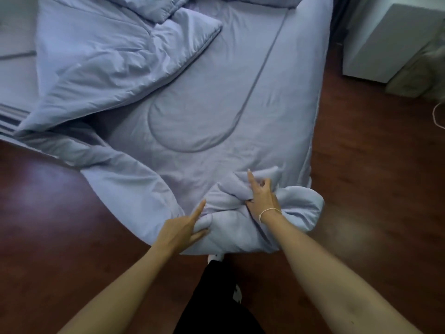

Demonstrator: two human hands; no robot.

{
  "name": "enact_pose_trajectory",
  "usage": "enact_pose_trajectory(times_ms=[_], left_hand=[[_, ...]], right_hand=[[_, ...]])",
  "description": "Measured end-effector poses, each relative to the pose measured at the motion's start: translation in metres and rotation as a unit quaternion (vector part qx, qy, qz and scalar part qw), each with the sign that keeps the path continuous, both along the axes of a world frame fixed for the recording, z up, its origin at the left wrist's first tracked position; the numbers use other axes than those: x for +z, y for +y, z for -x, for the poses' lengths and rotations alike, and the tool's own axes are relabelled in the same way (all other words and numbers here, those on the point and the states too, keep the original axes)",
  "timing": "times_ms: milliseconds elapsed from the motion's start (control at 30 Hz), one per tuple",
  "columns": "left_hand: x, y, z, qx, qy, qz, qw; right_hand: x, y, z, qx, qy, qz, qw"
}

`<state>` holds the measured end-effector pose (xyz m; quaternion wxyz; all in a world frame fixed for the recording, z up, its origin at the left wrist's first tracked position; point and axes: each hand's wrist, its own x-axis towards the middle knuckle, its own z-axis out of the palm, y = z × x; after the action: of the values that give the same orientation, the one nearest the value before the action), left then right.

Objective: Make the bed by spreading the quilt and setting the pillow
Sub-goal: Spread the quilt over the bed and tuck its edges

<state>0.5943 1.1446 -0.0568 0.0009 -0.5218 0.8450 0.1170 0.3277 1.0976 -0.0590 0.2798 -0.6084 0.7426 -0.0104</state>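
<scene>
- One quilt (pixel 192 121) is seen, bunched under the fingers.
- Two hands are counted: left hand (pixel 180 227), right hand (pixel 261 195).
- One white cabinet (pixel 385 39) is seen.

The pillow (pixel 255 0) is cut off by the top edge. The quilt (pixel 192 112) hides most of the bed, and its bunched corner hides the fingers (pixel 201 233) of the left hand (pixel 179 229) beyond the knuckles. The white cabinet (pixel 385 44) is blurred and runs out of view at right.
</scene>
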Motion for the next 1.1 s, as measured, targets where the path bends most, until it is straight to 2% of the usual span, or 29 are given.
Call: enact_pose_trajectory(times_ms=[67, 200, 233, 333, 367, 433, 467, 567, 600, 867, 1100], left_hand=[[-0.004, 0.016, -0.004, -0.017, -0.031, -0.097, 0.995], [0.006, 0.019, 0.005, -0.054, -0.111, -0.211, 0.970], [0.008, 0.015, 0.010, -0.044, -0.112, -0.218, 0.969], [0.013, 0.003, 0.027, -0.014, -0.081, -0.207, 0.975], [0.015, -0.002, 0.034, -0.020, -0.077, -0.199, 0.977], [0.018, -0.008, 0.048, -0.046, -0.085, -0.186, 0.978], [0.019, -0.010, 0.055, -0.060, -0.092, -0.180, 0.978], [0.027, -0.018, 0.072, -0.081, -0.090, -0.166, 0.979], [0.030, -0.020, 0.075, -0.085, -0.084, -0.161, 0.980], [0.057, -0.047, 0.064, -0.082, -0.043, -0.110, 0.990], [0.087, -0.111, -0.015, -0.022, 0.001, -0.052, 0.998]], right_hand=[[-0.006, 0.022, 0.004, -0.013, 0.016, -0.077, 0.997], [-0.006, 0.049, 0.016, 0.083, 0.085, -0.255, 0.960], [0.000, 0.051, 0.018, 0.089, 0.100, -0.300, 0.944], [0.017, 0.056, 0.020, 0.075, 0.124, -0.483, 0.864], [0.017, 0.060, 0.022, 0.092, 0.139, -0.512, 0.843], [0.016, 0.077, 0.021, 0.111, 0.127, -0.524, 0.835], [0.015, 0.085, 0.022, 0.121, 0.101, -0.520, 0.840], [0.011, 0.096, 0.025, 0.039, 0.064, -0.368, 0.927], [0.011, 0.096, 0.027, 0.021, 0.060, -0.325, 0.944], [0.042, 0.044, 0.007, 0.013, 0.049, -0.168, 0.984], [0.064, -0.039, -0.070, 0.057, 0.019, -0.066, 0.996]])
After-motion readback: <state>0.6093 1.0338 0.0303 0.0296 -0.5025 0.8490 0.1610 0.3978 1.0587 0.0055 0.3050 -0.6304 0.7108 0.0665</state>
